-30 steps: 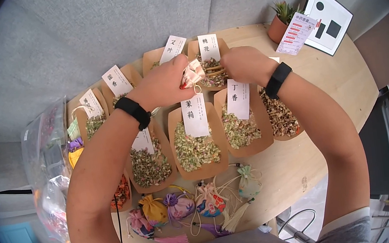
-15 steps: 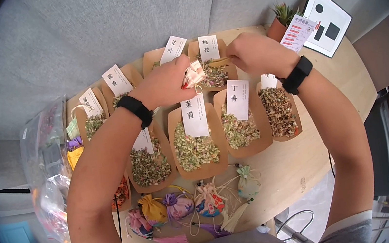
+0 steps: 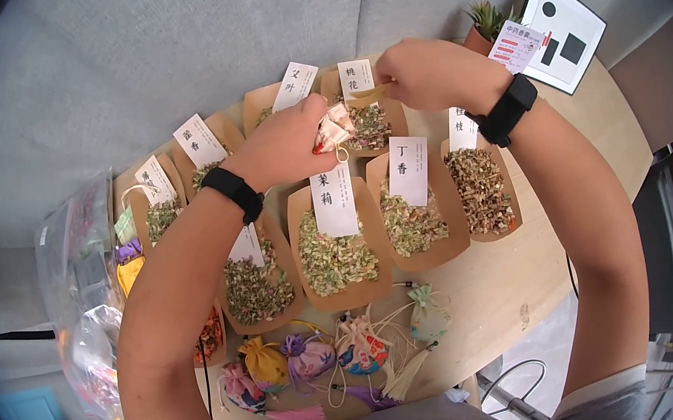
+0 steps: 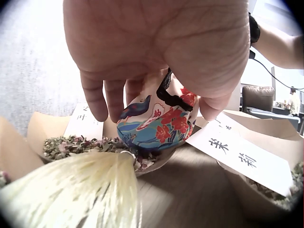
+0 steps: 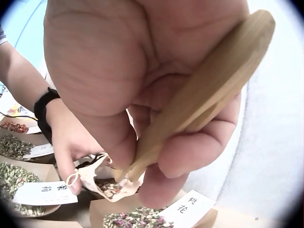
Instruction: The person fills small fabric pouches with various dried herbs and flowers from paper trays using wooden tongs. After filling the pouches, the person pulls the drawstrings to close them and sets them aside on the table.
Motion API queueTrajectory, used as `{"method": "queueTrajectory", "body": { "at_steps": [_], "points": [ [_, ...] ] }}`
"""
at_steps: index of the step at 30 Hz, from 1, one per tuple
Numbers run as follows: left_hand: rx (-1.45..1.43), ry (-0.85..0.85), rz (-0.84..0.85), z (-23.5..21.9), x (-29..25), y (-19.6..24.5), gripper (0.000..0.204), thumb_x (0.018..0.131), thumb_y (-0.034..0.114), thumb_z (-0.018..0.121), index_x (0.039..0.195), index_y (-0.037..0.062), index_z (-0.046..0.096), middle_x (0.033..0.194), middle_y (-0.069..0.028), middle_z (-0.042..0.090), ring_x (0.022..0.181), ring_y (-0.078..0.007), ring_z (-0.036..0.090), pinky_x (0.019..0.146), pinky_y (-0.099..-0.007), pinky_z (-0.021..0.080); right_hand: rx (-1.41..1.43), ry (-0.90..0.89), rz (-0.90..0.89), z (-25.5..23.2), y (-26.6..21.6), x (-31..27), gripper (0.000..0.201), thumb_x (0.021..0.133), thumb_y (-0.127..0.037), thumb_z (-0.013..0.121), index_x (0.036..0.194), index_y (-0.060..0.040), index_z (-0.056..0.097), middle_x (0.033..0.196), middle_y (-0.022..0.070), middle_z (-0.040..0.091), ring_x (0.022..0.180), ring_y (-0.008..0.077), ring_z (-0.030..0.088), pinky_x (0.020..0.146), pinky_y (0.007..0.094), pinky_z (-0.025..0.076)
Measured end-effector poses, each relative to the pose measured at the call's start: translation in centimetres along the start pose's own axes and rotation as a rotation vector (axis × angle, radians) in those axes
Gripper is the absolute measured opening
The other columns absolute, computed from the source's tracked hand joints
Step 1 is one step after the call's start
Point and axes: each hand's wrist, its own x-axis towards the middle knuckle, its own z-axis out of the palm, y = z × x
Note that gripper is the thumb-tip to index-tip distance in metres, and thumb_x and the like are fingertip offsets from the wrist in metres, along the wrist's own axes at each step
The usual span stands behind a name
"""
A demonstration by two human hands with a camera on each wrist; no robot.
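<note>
My left hand [image 3: 281,141] grips a patterned drawstring pouch [image 4: 159,118] printed with red flowers and a blue bird; a pale tassel [image 4: 95,190] hangs beside it. Seen from the right wrist, the pouch's mouth [image 5: 124,190] gapes, with dried bits inside. Wooden tongs [image 5: 204,80] are pinched between the fingers of my right hand [image 3: 440,76], their tips at the pouch's mouth. Below the tongs is the paper tray of dried petals [image 3: 370,127] with its label [image 3: 355,76].
Several paper trays of dried herbs, such as the front middle one [image 3: 337,252], surround the hands. Small drawstring pouches [image 3: 309,356] lie along the near edge. Plastic bags [image 3: 82,277] stand left; a potted plant [image 3: 488,20] and framed picture [image 3: 564,31] stand back right.
My right hand has moved up and, over the last half second, slightly left, bringing the tongs closer to the pouch. My left hand stays almost where it was, still gripping the pouch.
</note>
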Motion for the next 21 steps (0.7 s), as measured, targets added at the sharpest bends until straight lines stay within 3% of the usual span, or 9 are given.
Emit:
{"method": "queueTrajectory", "body": {
  "at_steps": [2, 7, 10, 12, 15, 19, 21],
  "points": [
    [-0.037, -0.091, -0.076, -0.4, 0.1, 0.4, 0.056, 0.079, 0.029, 0.077, 0.117, -0.0004, 0.05, 0.094, -0.0187, 0.064, 0.087, -0.0343, 0.066, 0.073, -0.0425, 0.05, -0.003, -0.012, 0.044, 1.3, 1.3, -0.1, 0.018, 0.084, -0.012, 0.065, 0.093, 0.0015, 0.071, 0.084, 0.0216, 0.07, 0.084, 0.0388, 0.068, 0.076, 0.0471, 0.053],
    [-0.053, -0.097, -0.088, -0.3, 0.0, 0.1, 0.056, 0.079, 0.028, 0.078, 0.118, -0.0006, 0.05, 0.098, -0.0197, 0.064, 0.091, -0.0345, 0.066, 0.075, -0.0426, 0.05, -0.009, -0.031, 0.106, 5.1, 2.9, 0.3, 0.017, 0.084, -0.011, 0.063, 0.091, 0.0024, 0.071, 0.083, 0.0225, 0.07, 0.082, 0.0402, 0.068, 0.075, 0.0475, 0.053],
    [-0.063, -0.094, -0.084, -0.5, 0.0, 0.3, 0.056, 0.079, 0.028, 0.078, 0.119, -0.0003, 0.049, 0.099, -0.0197, 0.064, 0.092, -0.0349, 0.066, 0.076, -0.0432, 0.05, 0.002, -0.033, 0.062, 5.6, 2.6, 0.4, 0.017, 0.083, -0.01, 0.061, 0.089, 0.0036, 0.07, 0.083, 0.0238, 0.069, 0.082, 0.0416, 0.067, 0.076, 0.0479, 0.052],
    [-0.063, -0.108, -0.09, -0.4, 0.0, 0.1, 0.057, 0.079, 0.028, 0.078, 0.119, -0.0001, 0.049, 0.099, -0.0196, 0.064, 0.092, -0.0353, 0.066, 0.076, -0.0436, 0.05, 0.029, -0.136, 0.033, 5.7, 2.0, 0.7, 0.021, 0.083, -0.01, 0.061, 0.092, 0.0051, 0.072, 0.091, 0.0263, 0.071, 0.087, 0.0407, 0.07, 0.075, 0.0453, 0.056],
    [-0.053, -0.059, -0.049, -0.1, -0.1, -0.1, 0.058, 0.08, 0.029, 0.078, 0.12, 0.0, 0.047, 0.1, -0.0199, 0.064, 0.093, -0.0363, 0.066, 0.077, -0.0442, 0.05, 0.119, -0.097, 0.068, 6.3, 1.6, 0.9, 0.02, 0.082, -0.01, 0.063, 0.089, 0.0064, 0.072, 0.089, 0.0274, 0.071, 0.085, 0.041, 0.07, 0.075, 0.0458, 0.055],
    [-0.045, -0.114, -0.1, -0.6, 0.0, 0.4, 0.059, 0.08, 0.029, 0.079, 0.121, 0.0001, 0.047, 0.101, -0.0202, 0.064, 0.093, -0.036, 0.066, 0.077, -0.0437, 0.05, 0.193, -0.141, 0.03, 6.6, 1.3, 1.2, 0.022, 0.086, -0.014, 0.06, 0.091, 0.0044, 0.071, 0.087, 0.0251, 0.07, 0.083, 0.0397, 0.068, 0.077, 0.047, 0.052],
    [-0.047, -0.123, -0.11, -0.6, 0.0, 0.4, 0.059, 0.08, 0.029, 0.079, 0.12, 0.0, 0.047, 0.101, -0.0202, 0.064, 0.093, -0.0358, 0.066, 0.077, -0.0435, 0.05, 0.25, -0.113, 0.033, 6.2, 0.8, 1.0, 0.02, 0.083, -0.01, 0.064, 0.09, 0.0076, 0.072, 0.088, 0.0262, 0.071, 0.086, 0.0405, 0.071, 0.075, 0.0462, 0.056]
  ]
}}
